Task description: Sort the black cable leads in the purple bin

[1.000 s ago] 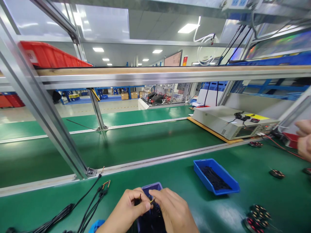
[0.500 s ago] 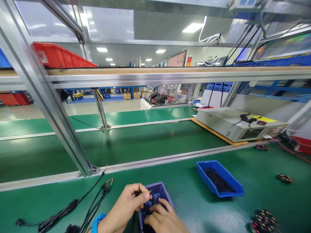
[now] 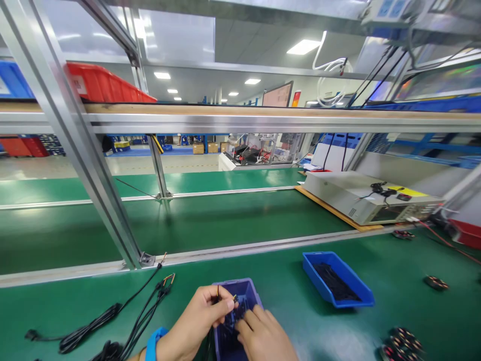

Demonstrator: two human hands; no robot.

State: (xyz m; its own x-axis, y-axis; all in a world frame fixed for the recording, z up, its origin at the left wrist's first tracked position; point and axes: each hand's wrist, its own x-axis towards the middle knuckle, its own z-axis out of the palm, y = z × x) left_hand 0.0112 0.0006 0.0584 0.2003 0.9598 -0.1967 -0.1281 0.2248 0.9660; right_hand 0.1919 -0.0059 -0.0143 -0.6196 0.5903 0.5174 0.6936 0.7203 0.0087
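My left hand (image 3: pixel 195 321) pinches thin black wires with bare copper-coloured tips, held upright just above a small purple-blue tray (image 3: pixel 244 293) at the bench's near edge. A blue band sits on that wrist. My right hand (image 3: pixel 263 336) rests in the same tray, fingers curled down among small dark parts; whether it grips one is hidden.
A larger blue tray (image 3: pixel 366 296) of black pieces lies to the right. Black cable bundles (image 3: pixel 112 326) trail at left. Round wound motor parts (image 3: pixel 402 343) lie at the right, with a grey instrument box (image 3: pixel 356 195) behind. An aluminium frame post (image 3: pixel 97 190) stands at left.
My right hand dropped from pinching at the wire tip into the tray. A co-worker's hand seen at the right edge has gone. The view shifted slightly leftward.
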